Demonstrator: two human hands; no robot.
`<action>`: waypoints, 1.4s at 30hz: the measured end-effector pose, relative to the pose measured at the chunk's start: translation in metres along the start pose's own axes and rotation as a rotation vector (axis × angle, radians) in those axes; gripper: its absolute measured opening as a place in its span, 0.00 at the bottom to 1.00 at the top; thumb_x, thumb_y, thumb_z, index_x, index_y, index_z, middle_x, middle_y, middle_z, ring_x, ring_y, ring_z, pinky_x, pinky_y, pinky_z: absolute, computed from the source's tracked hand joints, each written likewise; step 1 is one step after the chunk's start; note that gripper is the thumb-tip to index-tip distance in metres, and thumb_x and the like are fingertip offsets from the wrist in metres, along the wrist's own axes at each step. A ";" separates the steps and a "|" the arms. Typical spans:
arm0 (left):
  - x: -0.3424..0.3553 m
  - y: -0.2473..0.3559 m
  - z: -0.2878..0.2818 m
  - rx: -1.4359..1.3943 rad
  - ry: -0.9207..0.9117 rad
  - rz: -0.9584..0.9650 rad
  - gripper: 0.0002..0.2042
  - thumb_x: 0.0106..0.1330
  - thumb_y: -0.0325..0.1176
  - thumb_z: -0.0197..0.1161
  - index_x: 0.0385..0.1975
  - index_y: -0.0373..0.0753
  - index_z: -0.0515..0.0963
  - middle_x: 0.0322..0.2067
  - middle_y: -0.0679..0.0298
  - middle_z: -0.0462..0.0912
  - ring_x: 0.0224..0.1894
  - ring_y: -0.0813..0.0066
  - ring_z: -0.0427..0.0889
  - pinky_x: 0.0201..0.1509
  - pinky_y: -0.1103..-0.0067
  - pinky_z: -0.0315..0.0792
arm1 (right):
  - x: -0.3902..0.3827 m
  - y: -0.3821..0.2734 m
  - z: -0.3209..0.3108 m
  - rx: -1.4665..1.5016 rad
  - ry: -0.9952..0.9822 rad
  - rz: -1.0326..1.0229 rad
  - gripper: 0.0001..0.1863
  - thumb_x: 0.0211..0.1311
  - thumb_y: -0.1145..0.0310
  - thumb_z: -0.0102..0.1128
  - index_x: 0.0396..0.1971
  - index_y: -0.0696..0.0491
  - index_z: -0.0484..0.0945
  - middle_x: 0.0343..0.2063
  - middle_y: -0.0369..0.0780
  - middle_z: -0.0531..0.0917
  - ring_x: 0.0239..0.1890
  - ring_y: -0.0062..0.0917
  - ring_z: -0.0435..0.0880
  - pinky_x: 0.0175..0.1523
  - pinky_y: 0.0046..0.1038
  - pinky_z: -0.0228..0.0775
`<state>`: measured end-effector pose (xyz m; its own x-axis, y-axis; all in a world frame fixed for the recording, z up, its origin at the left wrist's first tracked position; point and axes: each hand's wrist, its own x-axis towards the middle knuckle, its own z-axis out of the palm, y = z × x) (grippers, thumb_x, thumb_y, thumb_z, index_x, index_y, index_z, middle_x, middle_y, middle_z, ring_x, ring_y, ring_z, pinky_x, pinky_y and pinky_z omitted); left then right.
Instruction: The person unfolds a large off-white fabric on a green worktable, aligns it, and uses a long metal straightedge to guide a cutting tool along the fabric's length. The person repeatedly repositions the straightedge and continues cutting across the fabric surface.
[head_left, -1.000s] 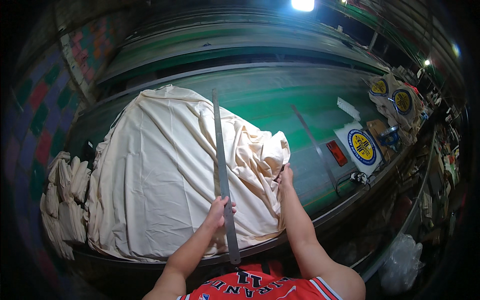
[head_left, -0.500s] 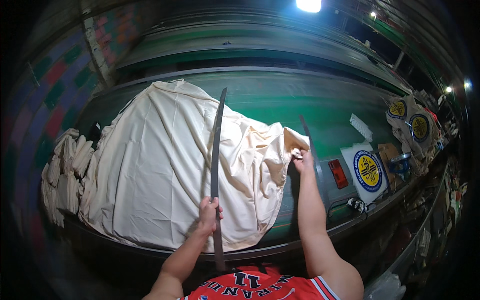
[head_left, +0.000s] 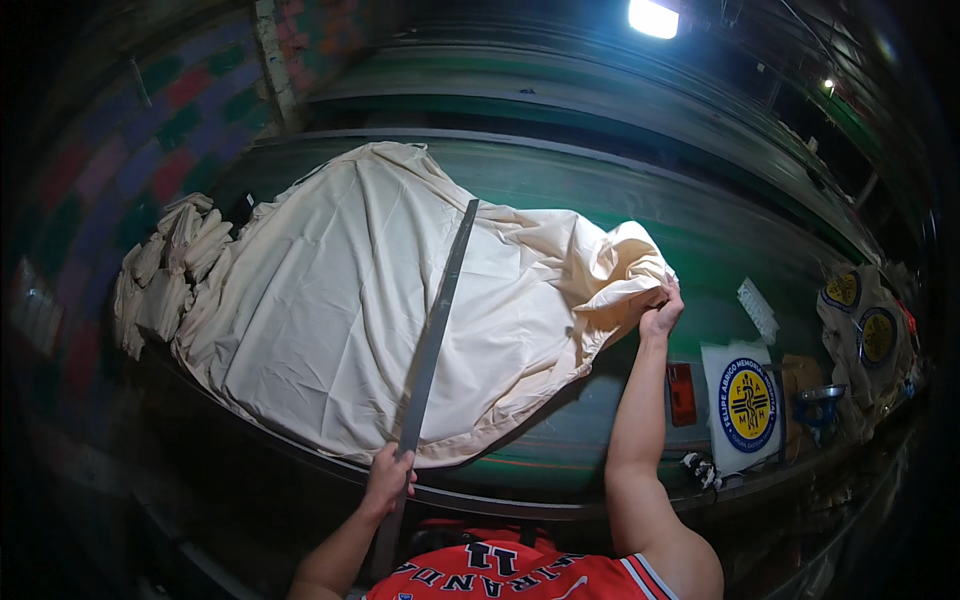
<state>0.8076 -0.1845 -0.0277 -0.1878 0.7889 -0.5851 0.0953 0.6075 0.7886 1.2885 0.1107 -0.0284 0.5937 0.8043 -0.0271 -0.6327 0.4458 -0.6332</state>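
A large cream cloth (head_left: 320, 300) lies rumpled over the green work surface, its right end bunched and lifted. My right hand (head_left: 662, 310) is closed on that right edge. A long, flat grey metal bar (head_left: 440, 320) crosses the middle of the cloth at a slant, reaching past the front edge. My left hand (head_left: 390, 478) grips the bar near its lower end, at the table's edge. A pile of folded cream cloths (head_left: 160, 280) lies against the left side of the big cloth.
On the right stand a sheet with a round blue-and-yellow emblem (head_left: 742, 405), a red rectangular object (head_left: 681, 395), a white ridged piece (head_left: 757, 310), a metal bowl (head_left: 818, 395) and printed bags (head_left: 870, 300). A painted block wall (head_left: 140, 130) borders the left; long rails (head_left: 500, 135) run behind.
My right hand has pulled the cloth's edge rightward and upward, spreading it. My left hand and the bar's lower end have moved down-left toward the front edge. The view has shifted.
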 end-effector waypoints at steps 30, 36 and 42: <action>0.097 -0.012 0.026 -0.089 0.006 0.281 0.06 0.68 0.33 0.59 0.33 0.37 0.75 0.21 0.67 0.73 0.18 0.79 0.74 0.12 0.80 0.68 | -0.194 0.065 -0.028 -1.678 -1.831 0.693 0.14 0.55 0.61 0.63 0.36 0.55 0.84 0.30 0.45 0.86 0.35 0.35 0.85 0.43 0.32 0.75; 0.133 0.028 0.045 -0.114 -0.049 0.182 0.07 0.68 0.33 0.58 0.34 0.36 0.72 0.23 0.65 0.72 0.20 0.78 0.75 0.13 0.77 0.68 | -0.142 0.018 -0.052 -1.513 -1.343 0.223 0.16 0.58 0.68 0.61 0.46 0.55 0.81 0.36 0.46 0.86 0.35 0.34 0.86 0.44 0.35 0.77; 0.126 0.021 0.034 0.033 -0.003 0.159 0.08 0.69 0.34 0.57 0.35 0.35 0.73 0.23 0.62 0.75 0.17 0.77 0.74 0.13 0.78 0.67 | -0.104 -0.016 -0.067 -1.551 -0.004 -0.133 0.23 0.60 0.72 0.58 0.56 0.56 0.75 0.46 0.54 0.79 0.49 0.51 0.79 0.60 0.43 0.71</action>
<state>0.8196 -0.0691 -0.0917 -0.1646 0.8758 -0.4538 0.1553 0.4773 0.8649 1.2699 -0.0068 -0.0667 0.5988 0.7955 0.0927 0.5387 -0.3145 -0.7816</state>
